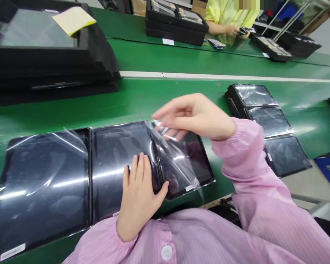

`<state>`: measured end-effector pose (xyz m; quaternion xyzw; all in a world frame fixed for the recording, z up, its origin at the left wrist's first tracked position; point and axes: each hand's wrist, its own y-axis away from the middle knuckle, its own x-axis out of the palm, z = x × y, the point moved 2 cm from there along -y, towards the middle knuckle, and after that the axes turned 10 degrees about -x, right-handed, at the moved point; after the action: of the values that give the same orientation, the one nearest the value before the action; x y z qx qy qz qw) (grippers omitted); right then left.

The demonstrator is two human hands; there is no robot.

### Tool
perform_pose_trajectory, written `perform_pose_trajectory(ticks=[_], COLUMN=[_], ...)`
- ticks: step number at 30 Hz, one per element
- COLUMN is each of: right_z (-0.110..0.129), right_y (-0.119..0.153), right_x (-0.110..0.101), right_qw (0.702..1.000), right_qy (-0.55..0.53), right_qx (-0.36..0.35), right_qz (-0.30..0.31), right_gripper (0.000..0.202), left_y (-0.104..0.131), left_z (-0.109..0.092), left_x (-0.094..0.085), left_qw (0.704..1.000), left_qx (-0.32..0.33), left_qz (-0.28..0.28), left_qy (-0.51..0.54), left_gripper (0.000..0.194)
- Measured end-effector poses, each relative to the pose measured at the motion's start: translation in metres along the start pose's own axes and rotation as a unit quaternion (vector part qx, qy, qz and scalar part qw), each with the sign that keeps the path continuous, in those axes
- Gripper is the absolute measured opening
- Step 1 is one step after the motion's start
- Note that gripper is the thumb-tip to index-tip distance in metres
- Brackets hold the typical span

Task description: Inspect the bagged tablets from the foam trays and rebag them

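Note:
Three dark, glossy screen panels lie in a row in front of me: a left panel point(44, 165), a middle panel point(112, 146) and a right panel point(199, 156). My left hand point(140, 194) rests flat on the middle panel, fingers extended and thumb spread toward the right panel. Above the right panel, my right hand point(195, 115) has its fingers closed on a clear plastic film point(178, 161). The film's upper end is lifted, and the rest slants down across the right panel to its lower edge. Motion blurs the right fingertips slightly.
On the green bench point(165, 97), stacked film-covered panels point(273, 121) lie at right. A large black foam tray point(71, 69) with a yellow paper point(74, 20) stands at far left. Beyond the white strip point(209, 76), a person in yellow point(231, 16) works beside a black bin point(176, 31).

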<state>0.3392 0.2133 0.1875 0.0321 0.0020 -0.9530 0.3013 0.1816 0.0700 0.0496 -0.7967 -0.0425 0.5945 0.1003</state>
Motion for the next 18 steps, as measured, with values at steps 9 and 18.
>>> perform_pose_trajectory(ticks=[9, 18], right_z=[-0.054, -0.075], right_y=[-0.029, 0.104], right_x=[-0.016, -0.07], right_qw=[0.971, 0.884], right_qy=[-0.129, 0.252], right_qx=[0.088, 0.069], right_qz=[-0.18, -0.388], right_gripper=[0.034, 0.04], left_y=[0.0, -0.003], left_z=[0.006, -0.011], left_x=[0.005, 0.0], left_qw=[0.998, 0.993], left_qx=[-0.036, 0.108], left_qz=[0.045, 0.051], left_qy=[0.032, 0.024], left_gripper=[0.08, 0.046])
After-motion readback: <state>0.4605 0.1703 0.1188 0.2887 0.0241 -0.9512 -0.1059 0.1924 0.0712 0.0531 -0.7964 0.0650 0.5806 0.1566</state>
